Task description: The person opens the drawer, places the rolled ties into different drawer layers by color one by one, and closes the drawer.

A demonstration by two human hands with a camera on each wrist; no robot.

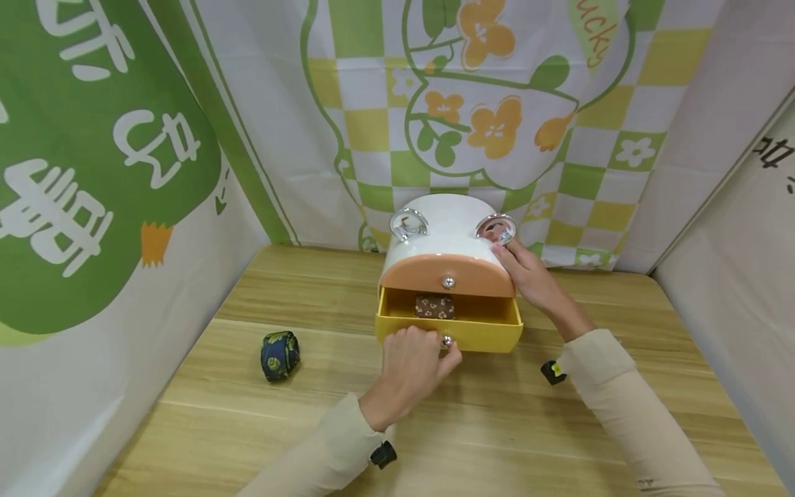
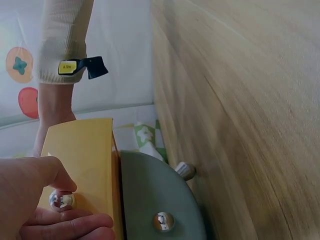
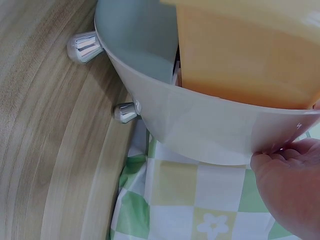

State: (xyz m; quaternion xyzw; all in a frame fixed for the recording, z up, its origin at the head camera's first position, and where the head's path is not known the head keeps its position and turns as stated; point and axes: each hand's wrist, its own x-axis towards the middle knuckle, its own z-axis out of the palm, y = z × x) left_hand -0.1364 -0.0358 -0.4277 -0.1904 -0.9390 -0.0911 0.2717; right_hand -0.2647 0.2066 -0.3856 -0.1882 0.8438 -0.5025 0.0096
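Note:
A small rounded white cabinet (image 1: 444,224) with two silver ring ears stands near the back of the table. Its yellow drawer (image 1: 484,335) is pulled out, and a brown flowered cloth roll (image 1: 435,307) lies inside. My left hand (image 1: 413,362) pinches this drawer's silver knob (image 2: 61,201), thumb on one side and fingers on the other. At the cabinet's right side, my right hand (image 1: 535,283) presses its fingers (image 3: 272,162) against the white shell, just below the right ear. Above the yellow drawer, the orange drawer (image 1: 413,273) is closed.
A rolled navy patterned necktie (image 1: 280,355) lies on the wooden table (image 1: 329,428), left of the cabinet. Beneath the yellow drawer, the left wrist view shows a grey-green drawer front (image 2: 150,187) and a silver foot (image 2: 185,171). A patterned curtain (image 1: 366,131) hangs close behind.

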